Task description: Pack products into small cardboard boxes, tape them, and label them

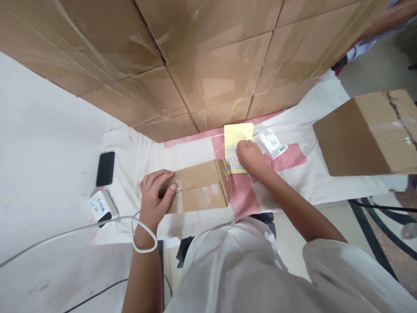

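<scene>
A small flat cardboard box (198,184) lies on the cloth in front of me, with clear tape along its top. My left hand (156,193) grips its left end, thumb and fingers curled over the top. Just beyond the box's right end is a yellow sheet (238,130) carrying rows of small whitish stickers (233,159). On the sheet's right side rests my right hand (249,153), its fingers pinched together. Whatever is between those fingertips, if anything, is hidden.
Large taped cartons (221,65) form a wall behind the work area. A white tape dispenser (271,143) sits right of the sheet, and another carton (365,134) stands farther right. At left are a dark phone (105,168), a white device (103,206) and a looping white cable (81,227).
</scene>
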